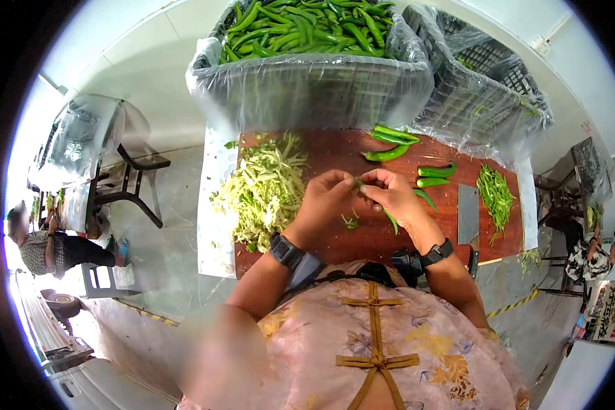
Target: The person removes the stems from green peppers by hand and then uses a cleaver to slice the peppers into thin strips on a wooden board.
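My left hand (326, 198) and my right hand (392, 195) meet over the middle of the reddish-brown board (321, 154). Thumbs and fingertips of both are pinched together at a small green chili pepper end (359, 184), most of it hidden by the fingers. From below my right palm pokes a slim green chili (391, 222), and another green chili (426, 199) shows by the wrist side of that hand. A few green scraps (350, 220) lie under the hands. Left of my left hand is a heap of pale yellow-green shreds (266, 191).
A cleaver (468, 213) lies right of my right hand, beside a pile of thin green strips (495, 198). Several whole chilies (389, 147) rest farther back. Behind stand a plastic-lined crate (307, 89) full of chilies and a second lined crate (485, 102). People sit at both sides.
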